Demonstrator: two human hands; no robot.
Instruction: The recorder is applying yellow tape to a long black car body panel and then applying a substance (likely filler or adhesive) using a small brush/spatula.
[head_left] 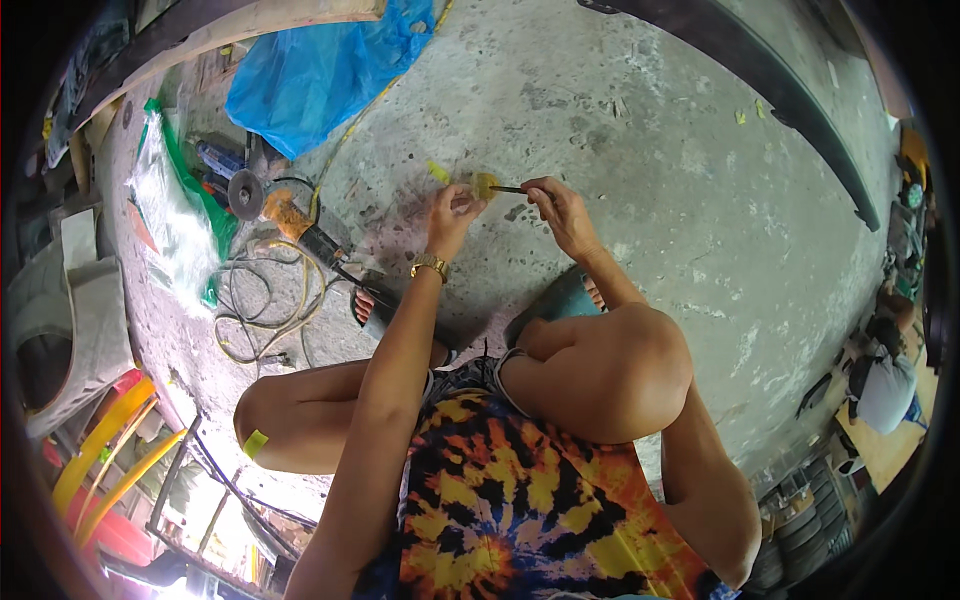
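My left hand (452,215), with a gold watch (430,265) at its wrist, is closed on a small yellowish object (484,186) by its edge. The exact kind of that object is too small to make out. In my right hand (562,212) I grip a thin dark stick-like tool (508,189) between thumb and fingers. It lies nearly level, and its left end meets the yellowish object. A short yellow-green strip (438,172) shows just beyond my left fingers.
An angle grinder (300,222) and a blue power tool with a disc (243,194) lie on the concrete floor at left, near a coiled cable (262,300). Blue plastic sheeting (310,85) is farther off. A long dark panel (790,100) curves across far right. Another person (884,385) is at right.
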